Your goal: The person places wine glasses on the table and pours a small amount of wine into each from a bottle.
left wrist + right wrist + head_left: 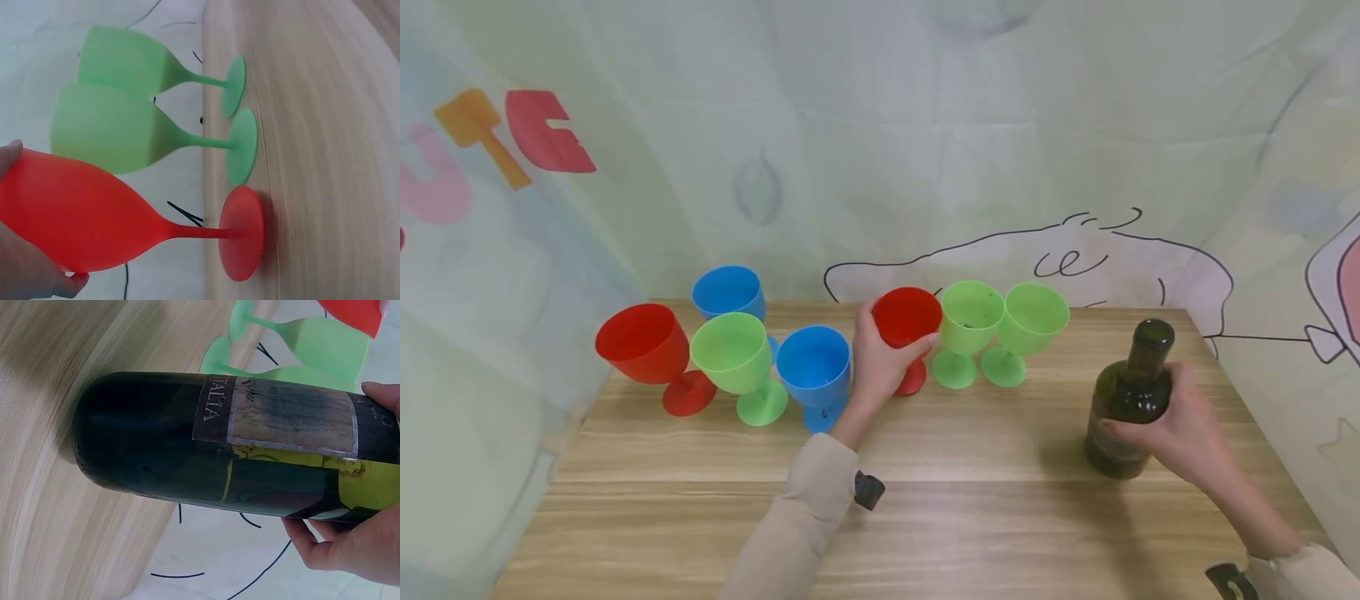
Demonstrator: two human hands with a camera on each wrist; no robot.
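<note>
My left hand [876, 360] grips a red plastic goblet [907, 321] by its bowl, fingers and thumb on either side. In the left wrist view the red goblet [81, 215] leans slightly, and its foot is at the tabletop. Two light green goblets [972, 321] [1033, 321] stand side by side just right of it. On the right, my right hand [1191, 433] is wrapped around a dark green wine bottle [1127, 400], which is upright. The right wrist view shows the bottle's worn label [294, 419]; whether its base touches the table cannot be told.
Left of my left hand stand a blue goblet [814, 362], a green goblet [733, 358], a red goblet [643, 346] and another blue goblet [728, 292] behind. The wooden table [962, 517] meets a printed cloth backdrop [865, 150] at its back edge.
</note>
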